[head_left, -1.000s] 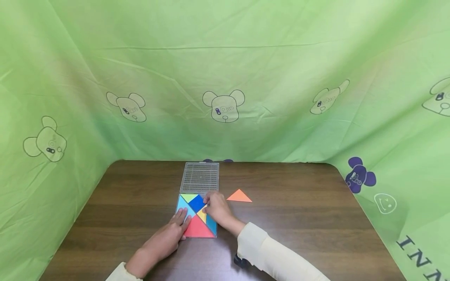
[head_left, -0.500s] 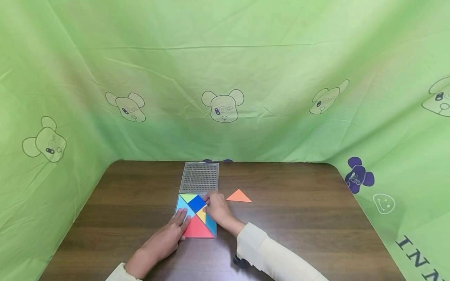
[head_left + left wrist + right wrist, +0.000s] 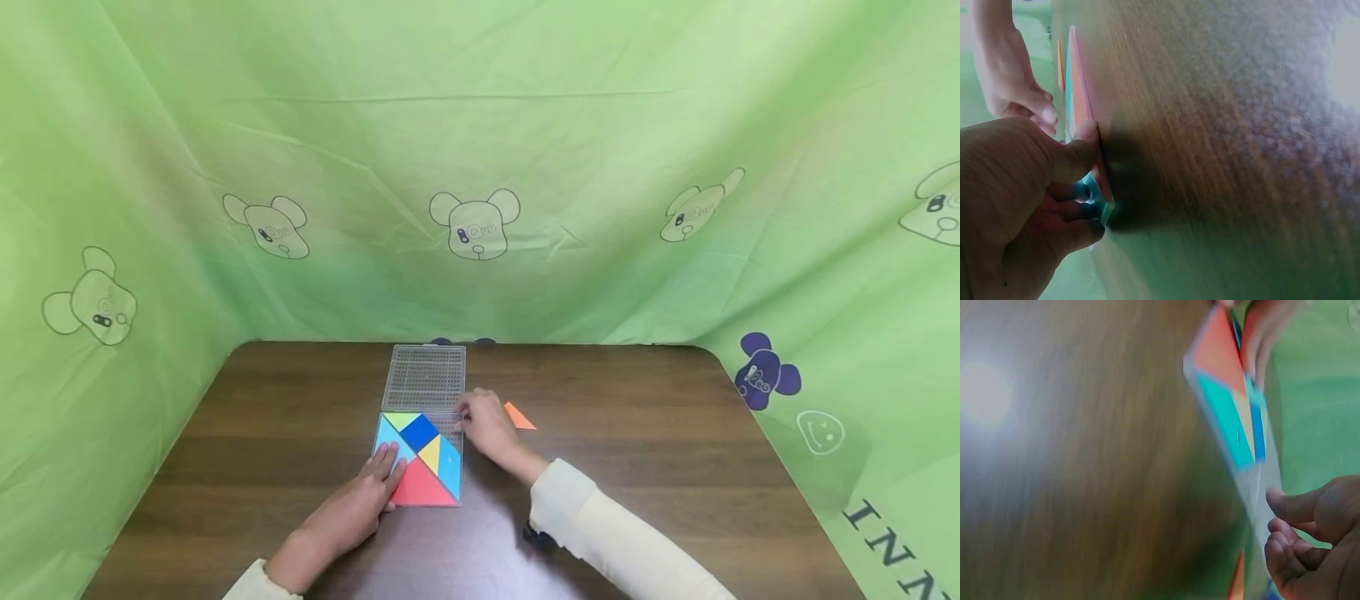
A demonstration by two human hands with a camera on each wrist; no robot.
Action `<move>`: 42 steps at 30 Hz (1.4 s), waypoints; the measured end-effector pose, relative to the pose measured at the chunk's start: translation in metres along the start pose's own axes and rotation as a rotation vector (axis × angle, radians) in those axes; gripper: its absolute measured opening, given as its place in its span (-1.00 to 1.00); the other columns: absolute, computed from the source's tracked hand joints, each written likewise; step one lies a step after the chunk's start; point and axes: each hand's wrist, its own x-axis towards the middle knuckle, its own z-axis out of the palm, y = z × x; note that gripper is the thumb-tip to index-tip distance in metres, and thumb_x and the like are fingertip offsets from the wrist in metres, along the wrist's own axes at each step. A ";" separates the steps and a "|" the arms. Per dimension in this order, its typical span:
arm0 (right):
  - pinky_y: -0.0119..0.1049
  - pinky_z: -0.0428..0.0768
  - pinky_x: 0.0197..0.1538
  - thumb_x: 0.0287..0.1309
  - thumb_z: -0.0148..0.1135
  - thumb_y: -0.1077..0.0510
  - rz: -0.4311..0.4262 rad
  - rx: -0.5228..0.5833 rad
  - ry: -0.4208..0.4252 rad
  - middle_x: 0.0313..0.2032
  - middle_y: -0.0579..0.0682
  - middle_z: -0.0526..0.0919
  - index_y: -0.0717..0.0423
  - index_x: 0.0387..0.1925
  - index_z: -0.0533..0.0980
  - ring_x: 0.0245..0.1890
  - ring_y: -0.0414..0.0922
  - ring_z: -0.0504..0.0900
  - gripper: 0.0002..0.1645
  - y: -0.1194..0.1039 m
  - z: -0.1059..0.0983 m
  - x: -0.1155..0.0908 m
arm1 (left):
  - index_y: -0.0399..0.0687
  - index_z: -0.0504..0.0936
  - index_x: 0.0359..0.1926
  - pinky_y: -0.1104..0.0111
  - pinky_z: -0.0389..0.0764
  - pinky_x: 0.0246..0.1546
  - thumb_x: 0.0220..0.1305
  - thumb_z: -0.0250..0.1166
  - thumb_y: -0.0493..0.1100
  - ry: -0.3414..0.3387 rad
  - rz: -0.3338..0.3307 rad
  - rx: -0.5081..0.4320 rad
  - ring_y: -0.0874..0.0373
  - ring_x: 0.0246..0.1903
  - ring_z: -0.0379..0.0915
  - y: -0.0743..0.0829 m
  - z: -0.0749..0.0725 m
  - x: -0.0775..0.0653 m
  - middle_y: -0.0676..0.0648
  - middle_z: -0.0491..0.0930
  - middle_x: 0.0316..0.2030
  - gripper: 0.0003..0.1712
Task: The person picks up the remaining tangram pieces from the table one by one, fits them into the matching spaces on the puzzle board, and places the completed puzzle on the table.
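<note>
A clear tangram case [image 3: 461,492] lies unfolded on the table. Red [image 3: 426,489], light blue [image 3: 387,432], lime [image 3: 402,421], dark blue [image 3: 420,432], yellow [image 3: 431,455] and turquoise [image 3: 449,469] pieces fit together in its near half; bare grid shows at that half's upper right corner. My left hand [image 3: 360,504] grips the lower left corner, fingers over the light blue triangle and thumb at the near edge. Beside the case's right edge, my right hand [image 3: 487,425] has thumb and fingers loosely bent, nothing between them. It partly hides an orange triangle [image 3: 520,417] on the table.
The gridded lid [image 3: 427,377] lies folded back behind the filled half. A wooden table [image 3: 637,467] extends to both sides. Green printed cloth [image 3: 480,125] encloses the back and sides.
My right hand has moved off the pieces, right and slightly away from me, uncovering the bare grid corner and now overlapping the orange triangle. The left hand keeps its place.
</note>
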 end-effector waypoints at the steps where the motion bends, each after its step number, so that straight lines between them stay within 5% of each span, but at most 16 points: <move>1: -0.19 0.63 -0.02 -0.01 0.57 0.29 0.016 -0.018 -0.005 -0.30 0.06 0.70 0.22 -0.24 0.71 -0.19 -0.02 0.60 -0.75 0.005 -0.006 0.001 | -0.37 0.45 0.37 -0.07 0.48 0.31 0.34 0.36 -0.24 0.001 -0.003 0.001 -0.38 0.47 0.21 0.000 -0.001 0.000 -0.43 0.30 0.46 -0.37; 8: 0.00 0.62 0.12 -0.17 0.68 0.19 0.016 -0.131 -0.049 -0.18 0.11 0.71 0.23 -0.14 0.72 -0.07 0.10 0.61 -0.52 0.048 -0.041 0.000 | -0.32 0.45 0.39 -0.05 0.47 0.31 0.35 0.36 -0.21 -0.020 -0.016 -0.004 -0.35 0.49 0.17 0.000 -0.004 0.001 -0.38 0.28 0.48 -0.36; 15: -0.03 0.62 0.18 -0.17 0.69 0.13 -0.017 -0.186 -0.161 0.00 0.16 0.71 0.26 0.11 0.65 0.03 0.09 0.63 -0.27 0.061 -0.054 -0.005 | -0.34 0.46 0.38 -0.05 0.47 0.31 0.37 0.34 -0.22 -0.005 -0.008 0.003 -0.36 0.48 0.20 -0.001 0.000 -0.002 -0.40 0.30 0.46 -0.38; 22: -0.06 0.68 0.01 -0.15 0.67 0.16 -0.084 -0.271 -0.095 -0.17 0.09 0.67 0.24 -0.08 0.71 -0.09 0.07 0.64 -0.47 0.063 -0.048 -0.008 | -0.37 0.46 0.37 -0.07 0.46 0.33 0.36 0.34 -0.24 0.021 0.017 0.013 -0.39 0.46 0.22 -0.002 0.000 -0.002 -0.44 0.31 0.44 -0.39; 29: -0.10 0.71 -0.10 -0.24 0.68 0.29 -0.063 -0.272 -0.042 -0.29 0.05 0.67 0.23 -0.30 0.71 -0.19 0.04 0.67 -0.63 0.063 -0.045 -0.010 | -0.37 0.44 0.38 -0.08 0.45 0.34 0.37 0.33 -0.23 0.007 0.014 0.003 -0.38 0.47 0.20 -0.002 0.002 -0.003 -0.44 0.28 0.46 -0.38; 42: -0.18 0.62 -0.21 -0.19 0.64 0.35 0.024 -0.182 -0.073 -0.28 0.05 0.46 0.15 -0.32 0.64 -0.34 -0.06 0.51 -0.65 0.064 -0.049 -0.005 | -0.36 0.46 0.37 -0.07 0.44 0.35 0.36 0.35 -0.22 0.008 0.011 0.000 -0.37 0.47 0.21 -0.002 0.001 -0.002 -0.43 0.29 0.46 -0.38</move>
